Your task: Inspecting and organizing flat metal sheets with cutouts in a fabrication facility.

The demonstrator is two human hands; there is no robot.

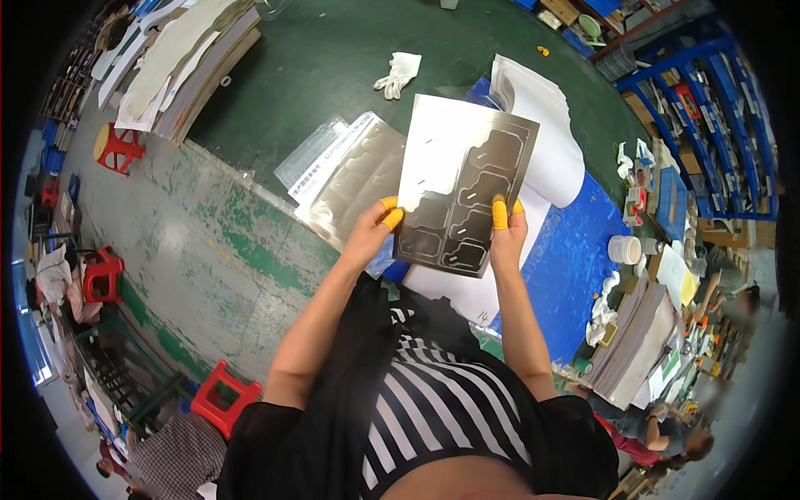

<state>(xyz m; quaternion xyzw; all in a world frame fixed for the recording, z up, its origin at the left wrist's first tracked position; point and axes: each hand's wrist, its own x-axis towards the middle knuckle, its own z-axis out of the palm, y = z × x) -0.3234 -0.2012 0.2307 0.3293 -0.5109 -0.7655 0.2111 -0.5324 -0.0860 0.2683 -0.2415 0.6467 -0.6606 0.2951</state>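
Note:
Between my two hands I hold up a shiny metal sheet (429, 187) with rows of etched, rounded panel outlines. My left hand (375, 229) pinches its left edge, and yellow finger cots cover the thumb and a fingertip. On the right edge, my right hand (507, 229) grips with yellow-covered fingertips too. Left of the held sheet, a stack of similar metal sheets (354, 183) lies on the green table with a printed paper slip and clear plastic by it. Behind and right of it rests a pile of white paper sheets (546, 142), partly curled up, on a blue surface (575, 258).
A white glove (398, 75) lies farther back on the table. Thick stacks of sheets stand at the far left (187, 67) and right (637, 342). A white tub (623, 249) sits at the right edge. Red stools (223, 398) stand on the floor; other people work lower right.

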